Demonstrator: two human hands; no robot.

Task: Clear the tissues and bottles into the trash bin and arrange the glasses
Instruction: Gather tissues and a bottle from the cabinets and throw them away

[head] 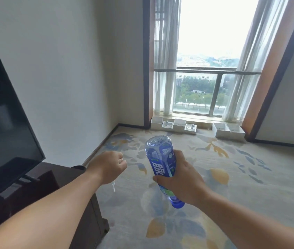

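Bottle [160, 159] in my right hand [176, 178], held upside down: blue cap toward the floor and toward me, clear ribbed base pointing up and away. Fingers wrapped around the blue label at mid-body, thumb on the near side, grip closed tight on it. Bottle is tilted, base leaning left and away from me.

Left hand [109, 166] is out in front, just left of the bottle, not touching it. Fingers curled into a closed fist. Something small and white [114, 186] hangs below the fist; looks like a scrap of tissue, but too small to be sure.

Both hands are over the patterned carpet [223, 186]. Dark wood cabinet [81, 203] sits under my left forearm, with a black TV [4, 126] on it at far left. Window [205, 69] with sheer curtains straight ahead; white open boxes [178, 125] lined up on the floor along its sill.
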